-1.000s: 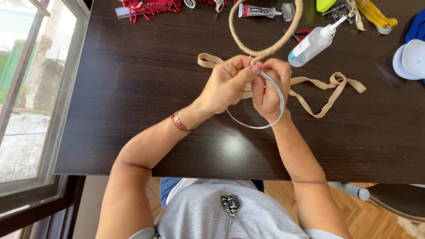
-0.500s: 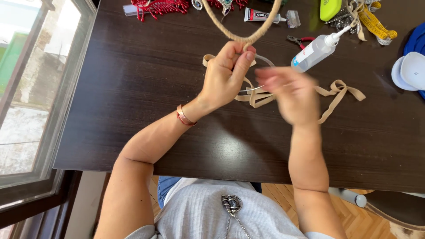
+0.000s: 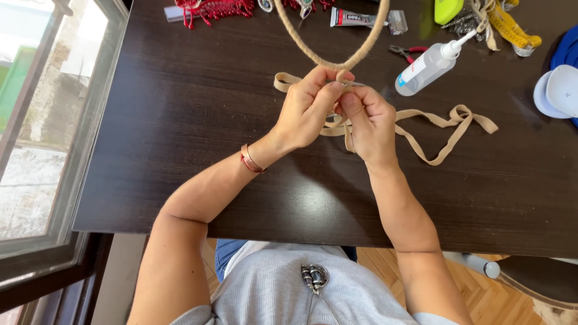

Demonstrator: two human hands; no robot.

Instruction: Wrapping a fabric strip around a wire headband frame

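A round hoop wrapped in tan cord [image 3: 307,51] lies at the far middle of the dark wooden table [image 3: 180,132]. My left hand [image 3: 310,108] pinches its near edge. My right hand [image 3: 370,117] is pressed against the left one and grips a beige ribbon [image 3: 445,123] at the same spot on the hoop. The ribbon trails in loose loops to the right across the table, and another end sticks out left of my left hand.
A clear glue bottle [image 3: 427,66] lies just right of the hoop, small red-handled pliers [image 3: 406,51] and a glue tube [image 3: 361,19] behind it. Red beaded trim [image 3: 214,9] sits at the far edge, a white cap [image 3: 557,90] at the right. A window [image 3: 42,120] is left.
The wrapped hoop has come nearer under my hands. My right hand swung out to the right half a second ago and is back against the left hand, gripping the ribbon.
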